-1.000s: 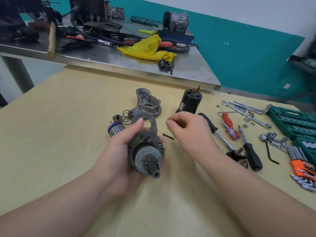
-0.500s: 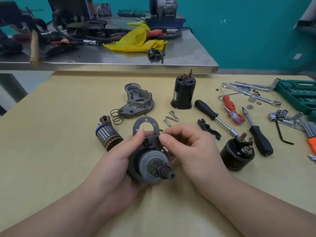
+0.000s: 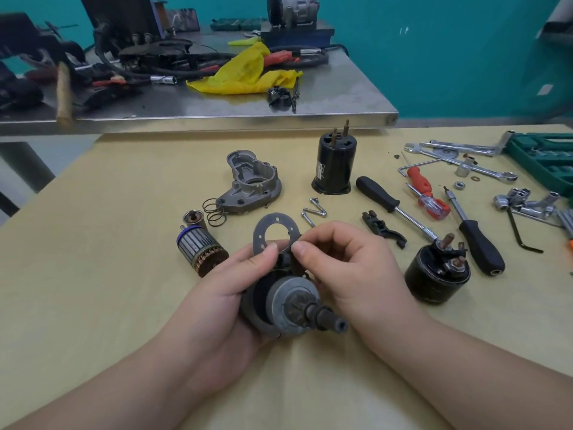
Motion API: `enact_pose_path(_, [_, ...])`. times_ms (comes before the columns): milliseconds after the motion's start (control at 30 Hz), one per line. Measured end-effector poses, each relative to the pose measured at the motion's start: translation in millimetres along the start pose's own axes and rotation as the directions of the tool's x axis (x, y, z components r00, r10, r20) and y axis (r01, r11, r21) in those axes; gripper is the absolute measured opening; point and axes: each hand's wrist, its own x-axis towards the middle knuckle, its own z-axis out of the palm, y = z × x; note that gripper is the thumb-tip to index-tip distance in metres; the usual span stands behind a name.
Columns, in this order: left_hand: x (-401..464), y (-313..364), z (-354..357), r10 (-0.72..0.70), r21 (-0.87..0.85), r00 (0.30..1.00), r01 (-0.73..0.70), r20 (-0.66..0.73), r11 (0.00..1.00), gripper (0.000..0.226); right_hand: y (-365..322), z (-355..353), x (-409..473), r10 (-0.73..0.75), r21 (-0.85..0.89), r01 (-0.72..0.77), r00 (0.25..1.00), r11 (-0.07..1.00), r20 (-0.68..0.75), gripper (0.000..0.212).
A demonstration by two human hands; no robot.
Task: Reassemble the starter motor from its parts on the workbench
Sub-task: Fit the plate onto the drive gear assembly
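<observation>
My left hand [image 3: 223, 293] grips the grey drive assembly [image 3: 288, 302], whose pinion shaft points toward me and to the right. A flat ring plate [image 3: 263, 234] stands up from its far side, with my left thumb on it. My right hand [image 3: 347, 265] pinches a small dark part against the plate's right edge; the part is mostly hidden by my fingertips. On the bench lie the armature [image 3: 200, 246], the aluminium nose housing [image 3: 251, 184], the black motor case [image 3: 335, 166], the solenoid [image 3: 438, 274], three bolts [image 3: 314, 207] and a black fork lever [image 3: 384, 232].
Wire rings [image 3: 214, 211] and a small cap [image 3: 193, 218] lie near the armature. Screwdrivers [image 3: 381, 195], wrenches [image 3: 459, 159], sockets [image 3: 527, 200] and a green tool case [image 3: 548, 156] fill the right side. A steel table [image 3: 217, 103] with cables and a yellow rag [image 3: 248, 74] stands behind.
My right hand left the small black screw lying on the bench and came to the plate on the assembly. My view dropped lower, and the assembly's shaft now points more to the right.
</observation>
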Motion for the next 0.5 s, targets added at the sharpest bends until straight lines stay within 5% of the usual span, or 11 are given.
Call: enact_pose_path(500, [6.4, 6.4, -2.1, -0.100, -0.209, 0.995, 0.103, 0.029, 0.972, 0.032, 9.5, 2.6, 4.9, 0.062, 0.088, -0.064, 0.998, 0.994, 0.026, 0.016])
